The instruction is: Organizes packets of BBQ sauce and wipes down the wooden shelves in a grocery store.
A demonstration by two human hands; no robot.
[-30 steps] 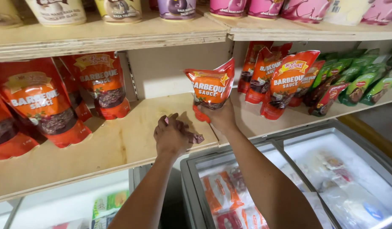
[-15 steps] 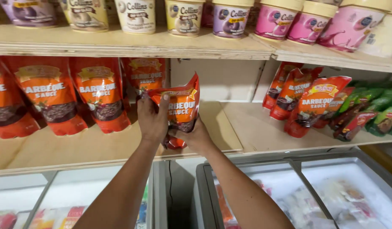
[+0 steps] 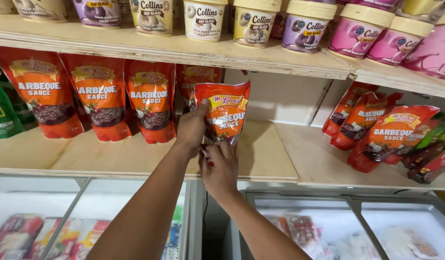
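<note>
Orange sauce pouch (image 3: pixel 225 111) held upright above the lower wooden shelf (image 3: pixel 261 154), just right of the last pouch in a standing row of orange pouches (image 3: pixel 99 98) and partly in front of one more behind it. Left hand (image 3: pixel 191 127) closed along the pouch's left edge, thumb across its front; right hand (image 3: pixel 220 168) pinched around the bottom edge, fingers curled under. Both forearms rising from below over the glass lids of the chest freezers (image 3: pixel 328 226). Bare plywood beneath and to the right of the pouch, running to the board's front edge and to the seam where the next shelf board begins. Further right, well apart, a leaning cluster of orange pouches (image 3: pixel 386 137) tipped against one another, with darker packets at the frame's edge. At far left, a green pouch (image 3: pixel 3 113) beside the row. Overhead, the upper shelf edge (image 3: pixel 184 50) close above the pouch tops, carrying a line of tubs (image 3: pixel 256 24) in cream, purple and pink. Open gap between the held pouch and the right cluster, white back wall (image 3: pixel 280 98) showing through it.
</note>
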